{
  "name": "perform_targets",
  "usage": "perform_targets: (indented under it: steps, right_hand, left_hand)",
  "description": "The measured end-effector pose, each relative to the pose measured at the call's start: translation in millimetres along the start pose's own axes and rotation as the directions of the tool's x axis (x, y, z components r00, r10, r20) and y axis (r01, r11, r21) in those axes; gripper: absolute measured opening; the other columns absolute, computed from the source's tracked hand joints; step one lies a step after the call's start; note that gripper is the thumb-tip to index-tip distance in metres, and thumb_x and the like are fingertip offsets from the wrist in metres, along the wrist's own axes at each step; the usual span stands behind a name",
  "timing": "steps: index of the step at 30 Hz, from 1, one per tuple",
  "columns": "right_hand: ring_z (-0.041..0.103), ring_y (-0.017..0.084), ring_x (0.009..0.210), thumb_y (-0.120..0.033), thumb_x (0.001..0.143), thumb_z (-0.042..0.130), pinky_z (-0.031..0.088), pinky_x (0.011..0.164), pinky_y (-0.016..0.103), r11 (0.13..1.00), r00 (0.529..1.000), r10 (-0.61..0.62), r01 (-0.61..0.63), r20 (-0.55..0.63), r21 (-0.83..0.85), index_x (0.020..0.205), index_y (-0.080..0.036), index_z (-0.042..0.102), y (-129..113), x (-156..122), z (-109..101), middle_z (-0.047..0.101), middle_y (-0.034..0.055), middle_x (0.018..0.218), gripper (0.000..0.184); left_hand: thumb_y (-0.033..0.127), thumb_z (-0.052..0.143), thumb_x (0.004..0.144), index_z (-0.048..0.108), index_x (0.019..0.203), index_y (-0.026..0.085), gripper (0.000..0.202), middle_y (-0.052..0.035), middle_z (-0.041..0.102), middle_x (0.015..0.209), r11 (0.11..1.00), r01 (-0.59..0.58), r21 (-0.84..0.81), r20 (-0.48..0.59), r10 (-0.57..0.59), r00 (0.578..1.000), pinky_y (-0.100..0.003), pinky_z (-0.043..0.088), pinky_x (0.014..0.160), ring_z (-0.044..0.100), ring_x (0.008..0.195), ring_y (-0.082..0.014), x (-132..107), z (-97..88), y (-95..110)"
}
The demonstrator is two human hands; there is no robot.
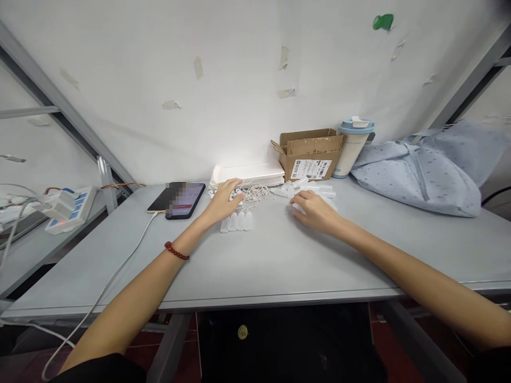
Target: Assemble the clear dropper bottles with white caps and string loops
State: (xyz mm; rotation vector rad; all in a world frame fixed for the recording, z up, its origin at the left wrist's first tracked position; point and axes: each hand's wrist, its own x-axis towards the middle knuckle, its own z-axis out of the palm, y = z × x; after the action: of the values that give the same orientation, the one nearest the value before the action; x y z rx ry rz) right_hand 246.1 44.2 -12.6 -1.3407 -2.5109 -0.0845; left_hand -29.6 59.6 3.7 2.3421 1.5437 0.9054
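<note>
My left hand point(227, 202) is over a small heap of white cords point(257, 194) and little white pieces, its thumb and fingers apart. Just in front of it, several translucent plastic sleeves point(236, 222) with rounded tops lie side by side in a row. On the right, my right hand point(315, 211) rests low at the table, fingers curved and thumb apart, beside a loose pile of clear plastic tubes point(321, 190). Part of that pile is hidden behind the hand. Nothing shows clearly in either hand's grasp.
Behind the cords lies a stack of white sheets point(251, 173). An open cardboard box point(311, 154), a tumbler point(351, 149) and a pale blue cloth bag point(411, 175) stand along the back right. Two phones point(186, 201), one with a charging cable point(136, 250), lie left. A power strip point(74, 210) is farther left.
</note>
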Motion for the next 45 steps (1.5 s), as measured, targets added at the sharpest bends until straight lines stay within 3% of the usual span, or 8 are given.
perform_targets:
  steps: [4,10,19,22,25,28,33,45]
  right_hand:
    - [0.053,0.032,0.098,-0.016,0.081,0.052,0.044,0.082,0.043,0.998,0.999,0.045,-0.044,0.030,-0.051,0.102,-0.011,0.061,-1.5,0.4,-3.3,0.063,0.0165,0.102,0.024]
    - [0.055,0.031,0.100,-0.015,0.080,0.050,0.044,0.081,0.040,0.996,0.996,0.076,-0.074,0.055,-0.046,0.106,-0.011,0.060,-2.8,0.2,-4.2,0.064,0.0159,0.103,0.027]
    - [0.060,0.031,0.097,-0.006,0.075,0.046,0.045,0.070,0.035,0.991,0.983,0.130,-0.126,0.130,-0.038,0.112,-0.012,0.056,-3.4,-2.5,-4.3,0.066,0.0148,0.104,0.038]
    - [0.061,0.030,0.095,-0.007,0.078,0.045,0.047,0.071,0.037,0.990,0.987,0.135,-0.139,0.088,0.039,0.111,-0.012,0.056,-2.3,-1.6,-3.0,0.065,0.0148,0.107,0.036]
    - [0.062,0.028,0.096,-0.012,0.080,0.048,0.049,0.078,0.039,0.973,0.994,0.095,-0.080,-0.058,0.216,0.105,-0.013,0.058,-4.9,-1.1,-3.6,0.066,0.0138,0.107,0.027]
    - [0.064,0.023,0.090,-0.021,0.081,0.053,0.051,0.082,0.039,0.869,0.981,0.088,0.009,-0.173,0.494,0.098,-0.017,0.059,-14.5,-3.1,-6.8,0.068,0.0097,0.098,0.019]
    - [0.065,0.020,0.088,-0.031,0.079,0.059,0.053,0.085,0.039,0.565,0.993,0.100,0.001,-0.070,0.825,0.102,-0.019,0.055,-36.1,-10.3,-8.5,0.068,0.0077,0.096,0.026]
    - [0.064,0.020,0.095,-0.029,0.077,0.062,0.052,0.087,0.040,0.397,0.997,0.079,-0.050,0.020,0.917,0.102,-0.017,0.053,-43.5,-10.6,5.9,0.065,0.0104,0.103,0.029]
  left_hand:
    - [0.030,0.046,0.083,0.054,0.121,0.017,0.041,-0.0093,0.051,0.131,0.996,-0.001,-0.091,-0.072,-0.005,0.997,-0.033,0.048,0.085,0.051,0.115,-0.0216,-1.0,-2.6,7.4]
    - [0.025,0.051,0.082,0.068,0.091,0.018,0.020,-0.0053,0.069,0.100,0.990,-0.043,-0.132,-0.123,0.027,0.992,-0.030,0.050,0.073,0.062,0.090,-0.0185,-12.1,-1.6,33.1]
    - [0.017,0.051,0.084,0.061,0.084,0.018,0.010,-0.0041,0.066,0.085,0.933,-0.347,-0.091,-0.124,0.336,0.934,-0.029,0.049,0.073,0.059,0.078,-0.0153,-32.5,8.9,64.9]
    - [0.016,0.050,0.085,0.060,0.091,0.017,0.011,-0.0038,0.064,0.083,0.928,-0.364,-0.080,-0.124,0.353,0.927,-0.028,0.049,0.070,0.058,0.073,-0.0138,-34.6,10.4,66.7]
    - [0.017,0.051,0.086,0.060,0.089,0.018,0.010,-0.0036,0.064,0.082,0.936,-0.342,-0.080,-0.118,0.332,0.936,-0.028,0.049,0.070,0.058,0.073,-0.0140,-34.5,10.7,65.9]
    - [0.018,0.052,0.085,0.061,0.087,0.018,0.009,-0.0042,0.065,0.084,0.942,-0.321,-0.095,-0.112,0.311,0.944,-0.028,0.050,0.069,0.059,0.074,-0.0146,-33.7,11.3,64.2]
    - [0.016,0.053,0.085,0.063,0.088,0.017,0.010,-0.0051,0.067,0.085,0.934,-0.333,-0.127,-0.129,0.317,0.940,-0.027,0.050,0.068,0.061,0.074,-0.0145,-33.9,14.0,62.8]
    - [0.009,0.053,0.084,0.062,0.085,0.014,0.011,-0.0051,0.066,0.080,0.886,-0.446,-0.125,-0.143,0.429,0.892,-0.026,0.048,0.067,0.061,0.074,-0.0141,-36.8,22.9,65.7]
